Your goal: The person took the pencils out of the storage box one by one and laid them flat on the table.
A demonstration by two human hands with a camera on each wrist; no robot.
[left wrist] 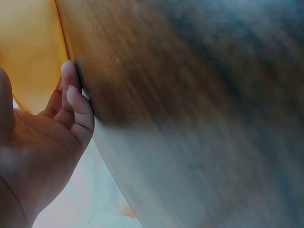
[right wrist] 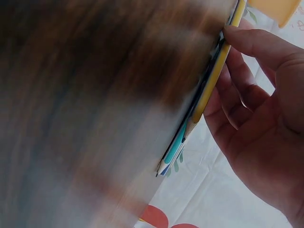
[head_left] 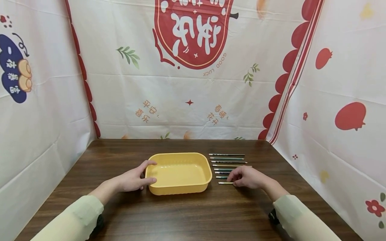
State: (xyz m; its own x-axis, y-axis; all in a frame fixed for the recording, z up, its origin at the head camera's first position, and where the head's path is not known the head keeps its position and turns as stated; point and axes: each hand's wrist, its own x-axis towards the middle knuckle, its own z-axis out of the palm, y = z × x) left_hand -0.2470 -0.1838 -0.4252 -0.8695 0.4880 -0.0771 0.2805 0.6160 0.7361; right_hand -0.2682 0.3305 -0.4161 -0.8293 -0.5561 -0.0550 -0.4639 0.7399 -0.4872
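A yellow plastic basin (head_left: 181,190) stands on the brown wooden table. My left hand (head_left: 134,179) holds its left rim, thumb and index finger reaching over the edge and other fingers low against the outer wall, as the left wrist view shows. To the right of the basin, my right hand (head_left: 248,177) pinches a yellow pencil (right wrist: 212,83), the nearest of a row. The pencil's eraser end (head_left: 221,183) points toward the basin. Behind it, several dark and green pencils (head_left: 229,162) lie side by side, partly covered by the hand.
Dark wood-grain table (head_left: 193,217) extends in front of the basin and to both sides. Printed white cloth (head_left: 187,90) hangs behind the table, with more cloth along the left and right sides.
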